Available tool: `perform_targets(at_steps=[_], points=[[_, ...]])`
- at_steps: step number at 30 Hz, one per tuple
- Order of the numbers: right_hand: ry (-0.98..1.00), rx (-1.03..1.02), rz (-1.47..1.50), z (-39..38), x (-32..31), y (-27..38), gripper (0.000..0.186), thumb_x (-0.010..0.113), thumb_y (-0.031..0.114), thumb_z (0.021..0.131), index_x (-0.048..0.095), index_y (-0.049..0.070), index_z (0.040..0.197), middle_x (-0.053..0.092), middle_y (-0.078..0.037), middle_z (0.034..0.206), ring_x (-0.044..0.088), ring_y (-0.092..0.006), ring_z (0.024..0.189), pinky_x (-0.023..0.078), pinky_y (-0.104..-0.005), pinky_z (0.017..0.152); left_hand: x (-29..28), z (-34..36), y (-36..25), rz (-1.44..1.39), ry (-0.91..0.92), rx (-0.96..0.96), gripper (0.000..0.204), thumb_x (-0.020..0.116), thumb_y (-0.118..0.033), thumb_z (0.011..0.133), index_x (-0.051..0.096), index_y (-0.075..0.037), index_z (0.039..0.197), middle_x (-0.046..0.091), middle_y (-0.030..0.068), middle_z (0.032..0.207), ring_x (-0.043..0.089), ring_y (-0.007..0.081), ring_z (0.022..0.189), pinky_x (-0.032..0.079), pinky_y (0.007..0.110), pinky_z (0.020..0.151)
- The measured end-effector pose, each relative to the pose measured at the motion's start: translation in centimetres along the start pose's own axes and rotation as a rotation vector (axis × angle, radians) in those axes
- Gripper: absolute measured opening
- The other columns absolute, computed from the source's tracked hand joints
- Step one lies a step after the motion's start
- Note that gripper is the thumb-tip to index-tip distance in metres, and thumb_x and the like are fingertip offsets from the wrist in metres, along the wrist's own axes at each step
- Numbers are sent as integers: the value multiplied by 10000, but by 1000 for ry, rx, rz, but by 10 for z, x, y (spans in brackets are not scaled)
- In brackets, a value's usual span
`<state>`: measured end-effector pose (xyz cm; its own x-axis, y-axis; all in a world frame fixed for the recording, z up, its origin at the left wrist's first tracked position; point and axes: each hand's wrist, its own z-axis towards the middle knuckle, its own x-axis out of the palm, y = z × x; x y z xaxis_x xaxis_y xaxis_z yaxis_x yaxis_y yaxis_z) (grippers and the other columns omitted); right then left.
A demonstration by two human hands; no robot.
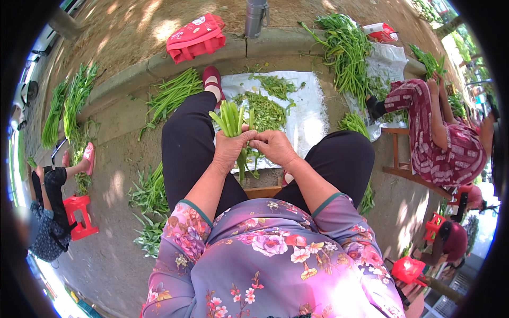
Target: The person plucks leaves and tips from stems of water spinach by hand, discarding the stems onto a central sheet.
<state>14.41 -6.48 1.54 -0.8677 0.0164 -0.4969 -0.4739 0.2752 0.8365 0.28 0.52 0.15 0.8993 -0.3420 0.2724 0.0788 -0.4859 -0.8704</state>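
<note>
My left hand point(229, 149) grips a bunch of green vegetable stalks point(231, 120), their cut ends pointing up and leafy ends hanging below my fist. My right hand point(274, 147) is beside it, fingers pinched on the same bunch near my left thumb. Both hands hover between my knees in black trousers. Below them lies a white sheet point(310, 114) with a heap of trimmed green leaves point(264, 108). My foot in a dark red shoe point(212, 78) rests at the sheet's left edge.
Piles of green stalks point(170, 95) lie left of my leg, more greens point(347, 50) at the far right. A red bag point(195, 37) and metal flask point(255, 17) sit on the kerb. One person point(450, 143) sits right, another point(50, 206) left by a red stool point(79, 214).
</note>
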Motion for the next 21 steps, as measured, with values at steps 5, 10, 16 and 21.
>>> perform_targets(at_steps=[5, 10, 16, 21], points=[[-189, -63, -27, 2, -24, -5, 169, 654, 159, 809, 689, 23, 905, 652, -78, 749, 565, -138, 634, 463, -272, 609, 2, -3, -1, 192, -21, 25, 198, 768, -81, 725, 671, 5, 875, 659, 29, 769, 557, 53, 639, 446, 203, 553], [-185, 58, 214, -2, -42, 8, 183, 649, 172, 814, 685, 9, 889, 668, -68, 739, 587, -101, 654, 471, -261, 616, 1, -1, 5, 312, 40, 164, 190, 758, -72, 730, 675, 1, 884, 667, 17, 783, 578, 58, 698, 476, 226, 618], [-137, 79, 223, -1, -45, 2, 192, 645, 174, 813, 680, -3, 879, 651, -63, 694, 560, -89, 625, 460, -263, 591, 0, -3, 3, 460, 98, 210, 200, 753, -71, 729, 674, -14, 904, 683, 28, 814, 591, 65, 710, 481, 240, 653], [-122, 80, 169, -2, -46, 2, 185, 615, 153, 786, 678, -11, 843, 641, -89, 657, 567, -108, 605, 464, -274, 591, -7, 0, 8, 431, 142, 203, 210, 751, -69, 729, 668, -13, 913, 683, 39, 825, 590, 73, 707, 480, 254, 654]])
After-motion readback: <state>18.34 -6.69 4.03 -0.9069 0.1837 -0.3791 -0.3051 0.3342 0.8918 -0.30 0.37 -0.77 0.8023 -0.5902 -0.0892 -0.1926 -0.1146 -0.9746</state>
